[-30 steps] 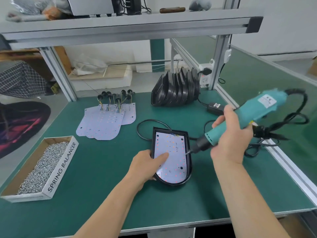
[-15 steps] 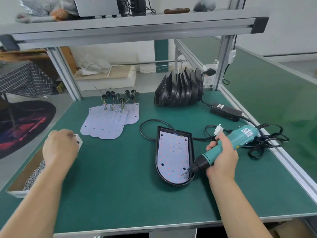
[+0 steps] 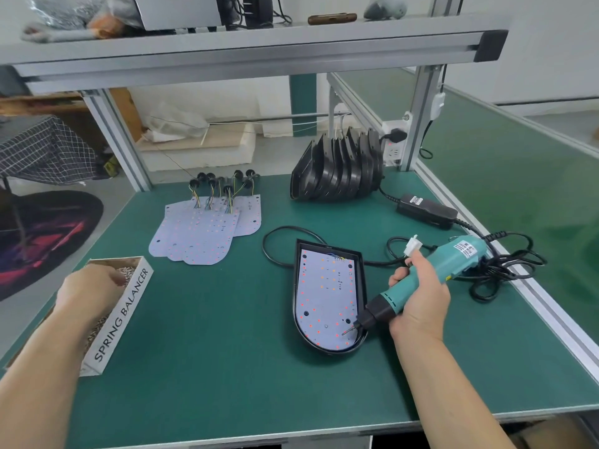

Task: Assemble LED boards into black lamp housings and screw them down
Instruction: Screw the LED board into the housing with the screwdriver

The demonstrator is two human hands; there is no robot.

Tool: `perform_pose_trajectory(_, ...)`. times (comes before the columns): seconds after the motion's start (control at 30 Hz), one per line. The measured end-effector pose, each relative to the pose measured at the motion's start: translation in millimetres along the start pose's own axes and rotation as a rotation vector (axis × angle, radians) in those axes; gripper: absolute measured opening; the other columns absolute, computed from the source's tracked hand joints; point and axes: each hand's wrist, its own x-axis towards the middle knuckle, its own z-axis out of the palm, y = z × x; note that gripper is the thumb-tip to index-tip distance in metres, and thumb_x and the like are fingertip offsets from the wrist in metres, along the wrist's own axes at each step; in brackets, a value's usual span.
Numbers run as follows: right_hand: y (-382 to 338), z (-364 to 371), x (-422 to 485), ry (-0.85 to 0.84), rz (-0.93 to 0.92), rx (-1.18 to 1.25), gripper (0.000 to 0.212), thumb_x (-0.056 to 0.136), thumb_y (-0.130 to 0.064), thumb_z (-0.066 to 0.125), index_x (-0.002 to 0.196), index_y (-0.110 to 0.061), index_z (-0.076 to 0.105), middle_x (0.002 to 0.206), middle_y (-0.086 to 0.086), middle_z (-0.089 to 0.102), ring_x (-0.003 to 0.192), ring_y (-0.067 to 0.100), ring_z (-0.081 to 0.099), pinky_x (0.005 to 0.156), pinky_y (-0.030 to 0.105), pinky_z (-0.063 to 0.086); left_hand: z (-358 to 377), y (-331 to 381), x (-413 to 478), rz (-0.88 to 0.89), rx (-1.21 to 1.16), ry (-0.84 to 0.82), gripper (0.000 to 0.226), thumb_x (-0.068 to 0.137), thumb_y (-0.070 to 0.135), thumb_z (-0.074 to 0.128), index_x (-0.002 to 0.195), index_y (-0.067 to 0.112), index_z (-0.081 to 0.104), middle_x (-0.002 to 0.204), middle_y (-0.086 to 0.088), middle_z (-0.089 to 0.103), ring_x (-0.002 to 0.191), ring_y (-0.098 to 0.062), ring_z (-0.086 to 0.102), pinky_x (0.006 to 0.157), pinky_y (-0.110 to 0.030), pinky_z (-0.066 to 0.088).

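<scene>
LED board (image 3: pixel 325 296) lies in the black housing (image 3: pixel 295 286) on the table (image 3: pixel 210 358) with no hand pressing it, so the screwdriver (image 3: pixel 431 277) gripped by the right hand (image 3: pixel 421 303) could skid across it, while the left hand (image 3: pixel 86 288) reaches into the screw box (image 3: pixel 124 315), its grasp impossible to tell.

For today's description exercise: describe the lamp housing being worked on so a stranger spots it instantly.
Start at the green workbench. Right of centre, a black housing lies flat. Unlike the stacked housings behind, it holds a white LED board.
</scene>
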Motion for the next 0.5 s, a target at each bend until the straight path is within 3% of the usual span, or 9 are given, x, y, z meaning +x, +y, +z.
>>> perform_pose_trajectory(0.1,0,0,-1,0.003,0.002,0.004,0.014,0.089,-0.012,0.068,0.085,-0.013,0.056,0.061,-0.008,0.057,0.051,0.009,0.051,0.047,0.020,0.044,-2,2,0,-0.030,-0.031,0.050,0.025,0.079,0.012,0.075,0.062,0.030,0.070,0.090,-0.004,0.072,0.086,-0.032,0.064,0.075,-0.034,0.052)
perform_pose_trajectory(0.37,-1,0,-1,0.005,0.005,-0.001,0.013,0.090,-0.013,0.069,0.086,-0.013,0.056,0.061,-0.008,0.057,0.052,0.009,0.052,0.048,0.020,0.044,1,5,-9,-0.088,-0.068,0.163,0.016,0.087,0.014,0.055,0.080,0.023,0.067,0.098,-0.014,0.069,0.090,-0.039,0.062,0.080,-0.045,0.054)
perform_pose_trajectory(0.43,-1,0,-1,0.006,0.004,-0.003,0.013,0.090,-0.012,0.068,0.085,-0.013,0.056,0.060,-0.007,0.057,0.051,0.009,0.052,0.048,0.020,0.044,-1,7,-13,-0.065,-0.143,0.249,0.017,0.088,0.013,0.053,0.080,0.017,0.068,0.091,-0.017,0.068,0.084,-0.040,0.062,0.079,-0.048,0.054)
perform_pose_trajectory(0.5,-1,1,-2,0.007,0.004,-0.001,0.013,0.090,-0.012,0.068,0.085,-0.012,0.056,0.061,-0.007,0.057,0.051,0.009,0.051,0.048,0.020,0.044,-5,14,-22,-0.015,-0.309,0.332,0.016,0.089,0.017,0.060,0.076,0.018,0.069,0.084,-0.011,0.070,0.081,-0.037,0.061,0.075,-0.042,0.052)
